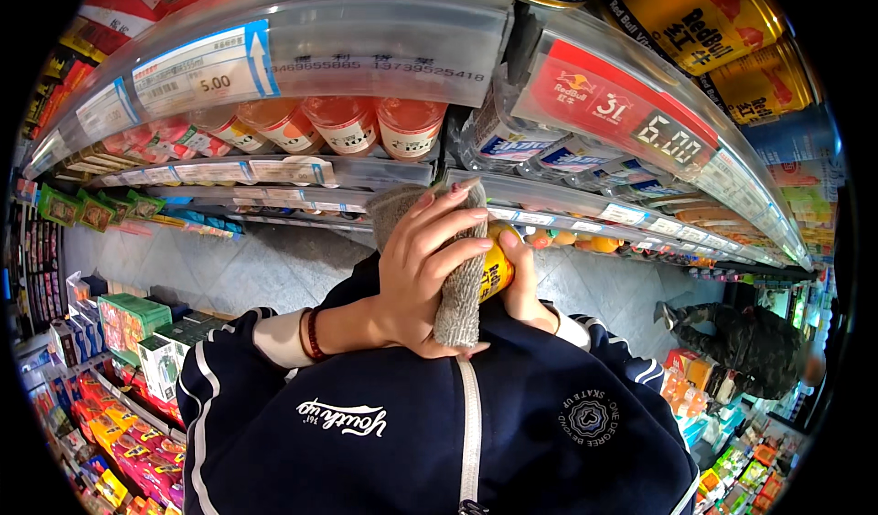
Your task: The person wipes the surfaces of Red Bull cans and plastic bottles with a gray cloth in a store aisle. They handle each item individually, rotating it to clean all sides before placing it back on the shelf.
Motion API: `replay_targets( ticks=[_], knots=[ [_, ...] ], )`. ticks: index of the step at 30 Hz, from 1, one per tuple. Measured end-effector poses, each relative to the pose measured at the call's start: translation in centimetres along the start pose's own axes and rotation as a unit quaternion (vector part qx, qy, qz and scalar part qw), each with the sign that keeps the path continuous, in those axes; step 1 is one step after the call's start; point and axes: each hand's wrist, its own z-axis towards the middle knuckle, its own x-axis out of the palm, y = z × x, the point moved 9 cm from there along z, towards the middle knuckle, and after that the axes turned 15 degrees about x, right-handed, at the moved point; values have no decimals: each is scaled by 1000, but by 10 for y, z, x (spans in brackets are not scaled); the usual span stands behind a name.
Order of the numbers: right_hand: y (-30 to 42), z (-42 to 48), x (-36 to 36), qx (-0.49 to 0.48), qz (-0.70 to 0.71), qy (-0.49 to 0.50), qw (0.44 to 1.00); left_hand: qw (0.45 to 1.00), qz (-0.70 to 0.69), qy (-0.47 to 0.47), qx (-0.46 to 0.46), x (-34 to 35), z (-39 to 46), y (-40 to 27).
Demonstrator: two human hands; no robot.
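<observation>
In front of my chest, my left hand (418, 268) grips a grey cloth (461, 295) whose folded edge rests along a yellow Red Bull can (495, 271). A looser part of the cloth hangs behind the fingers. My right hand (525, 282) holds the can from the other side, thumb near its top. The cloth and my left hand hide much of the can. Just beyond the hands are shelf edges, with pink drink bottles (343, 127) at left and clear bottles (511, 138) at right.
Shelf rails with price tags (206, 79) curve close above my hands. More Red Bull cans (706, 21) stand at the upper right. Boxed goods (134, 319) and snack packs (130, 439) are at lower left. A person in dark clothing (754, 343) is farther off at right, on the tiled floor.
</observation>
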Motion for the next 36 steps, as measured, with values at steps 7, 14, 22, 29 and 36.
replay_targets(
  ticks=[7,14,22,29,36],
  knots=[
    [61,-11,46,-219,-299,5,929,974,-161,-115,-107,2,-20,31],
    [111,-57,92,-526,-477,82,700,749,-517,-28,-414,43,-25,21],
    [108,-88,135,-580,-594,197,523,525,-663,-75,-528,48,-52,27],
    [116,-85,137,-461,-659,189,563,654,-624,-51,-425,31,-35,42],
    [117,-77,124,-392,-531,93,746,739,-564,-56,-364,35,-14,29]
  ],
)
